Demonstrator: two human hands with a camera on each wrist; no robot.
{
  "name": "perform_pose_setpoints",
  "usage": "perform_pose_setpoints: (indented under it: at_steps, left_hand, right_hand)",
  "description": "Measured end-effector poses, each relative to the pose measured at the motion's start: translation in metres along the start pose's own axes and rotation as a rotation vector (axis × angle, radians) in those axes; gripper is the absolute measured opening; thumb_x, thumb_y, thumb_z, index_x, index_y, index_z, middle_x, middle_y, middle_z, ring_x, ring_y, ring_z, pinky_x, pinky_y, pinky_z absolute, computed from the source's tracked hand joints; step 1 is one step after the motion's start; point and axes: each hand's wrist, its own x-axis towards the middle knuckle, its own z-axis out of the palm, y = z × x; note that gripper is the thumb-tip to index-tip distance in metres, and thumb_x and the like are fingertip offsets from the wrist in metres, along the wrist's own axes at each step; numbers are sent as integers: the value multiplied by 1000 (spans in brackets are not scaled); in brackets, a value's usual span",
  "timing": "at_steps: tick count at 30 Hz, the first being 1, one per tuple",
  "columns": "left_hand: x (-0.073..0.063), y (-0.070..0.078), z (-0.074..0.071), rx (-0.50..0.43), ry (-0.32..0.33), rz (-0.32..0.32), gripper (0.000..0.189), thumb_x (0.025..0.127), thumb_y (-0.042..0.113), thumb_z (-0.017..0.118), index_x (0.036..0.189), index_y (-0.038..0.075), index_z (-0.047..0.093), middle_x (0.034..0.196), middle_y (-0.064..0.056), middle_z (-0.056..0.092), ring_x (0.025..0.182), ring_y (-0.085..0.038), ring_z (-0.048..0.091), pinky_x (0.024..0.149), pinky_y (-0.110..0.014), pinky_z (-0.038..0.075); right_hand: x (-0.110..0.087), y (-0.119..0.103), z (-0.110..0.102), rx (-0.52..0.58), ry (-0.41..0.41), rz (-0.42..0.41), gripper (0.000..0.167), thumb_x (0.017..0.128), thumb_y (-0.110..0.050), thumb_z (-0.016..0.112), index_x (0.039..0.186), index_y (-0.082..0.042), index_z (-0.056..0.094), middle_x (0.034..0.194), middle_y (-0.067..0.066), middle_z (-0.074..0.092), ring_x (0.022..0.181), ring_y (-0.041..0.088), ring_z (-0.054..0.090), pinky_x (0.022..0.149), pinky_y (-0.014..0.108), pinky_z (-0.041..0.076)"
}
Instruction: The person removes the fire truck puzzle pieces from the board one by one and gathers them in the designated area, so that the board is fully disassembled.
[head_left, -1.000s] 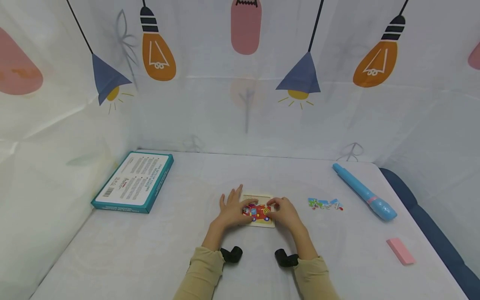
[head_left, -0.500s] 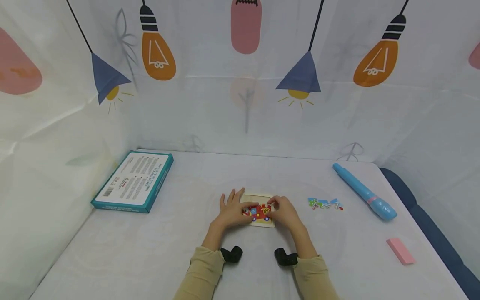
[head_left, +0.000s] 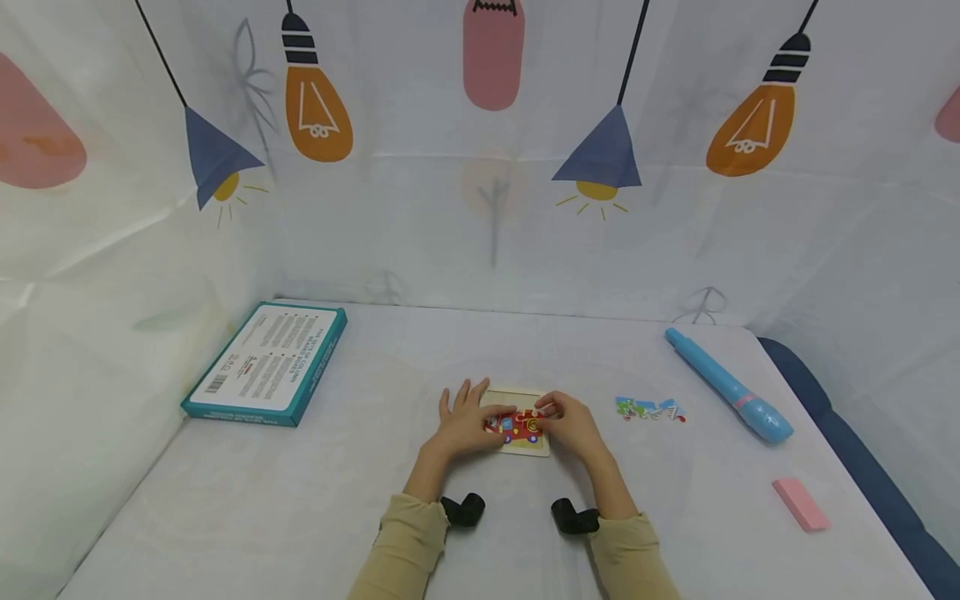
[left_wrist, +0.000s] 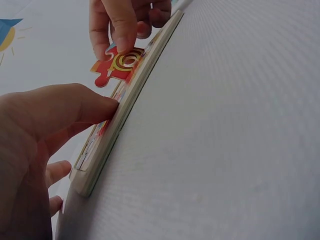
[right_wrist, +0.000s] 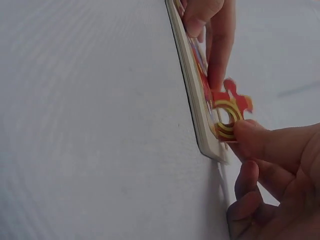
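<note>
A small wooden jigsaw puzzle board with a red vehicle picture lies on the table between the hands. My left hand rests on its left part, thumb and forefinger touching the picture, other fingers spread. My right hand pinches a red jigsaw piece with a yellow ring pattern between thumb and forefinger. That piece is tilted up over the board's right part, its lower edge near or touching the board; the wrist views show this best. The left fingers hide part of the picture.
Several loose jigsaw pieces lie right of the board. Beyond them are a blue pen-like object and a pink block. A teal-edged box lies at the far left. White printed curtains surround the table.
The right hand has tilted the ringed jigsaw piece up slightly from the board, its fingers shifting a little. The left hand stays nearly still on the puzzle.
</note>
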Motion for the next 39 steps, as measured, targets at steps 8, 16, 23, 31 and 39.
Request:
perform_pose_setpoints:
  at_steps: [8,16,23,31,39]
  left_hand:
    - [2,0,-1,10,-1,-15,51,74,37,65,124,35,59,151,-9,24,139,-38,8,105,-62,-2]
    - [1,0,-1,-1,-3,-11,51,73,35,66,123,34,60,151,-9,24,139,-38,8,104,-62,-3]
    - [1,1,-2,-12,0,-6,50,74,35,67,123,34,60,150,-9,25,139,-38,9,104,-62,-3]
    - [0,0,0,-5,2,1,49,74,36,67,123,33,61,149,-9,27,139,-38,10,104,-63,-2]
    - [-1,0,-1,-10,-6,-3,49,75,36,67,123,33,60,150,-9,26,139,-38,9,104,-63,-2]
  right_hand:
    - [1,1,-16,38,-3,59,20,83,-3,61,101,-4,68,98,13,64,91,27,57,66,33,48]
    - [-1,8,-34,103,-10,117,25,86,-4,59,110,-3,65,103,15,60,87,23,56,63,30,47]
    - [-2,19,-50,103,-33,147,30,89,-7,57,118,-4,60,109,17,54,83,20,57,63,27,46]
    - [-8,30,-62,148,4,138,30,89,-6,56,118,3,56,104,19,56,79,18,58,64,26,48]
    - [-13,36,-72,184,20,149,29,93,-9,51,120,2,55,96,16,61,75,16,58,61,26,46]
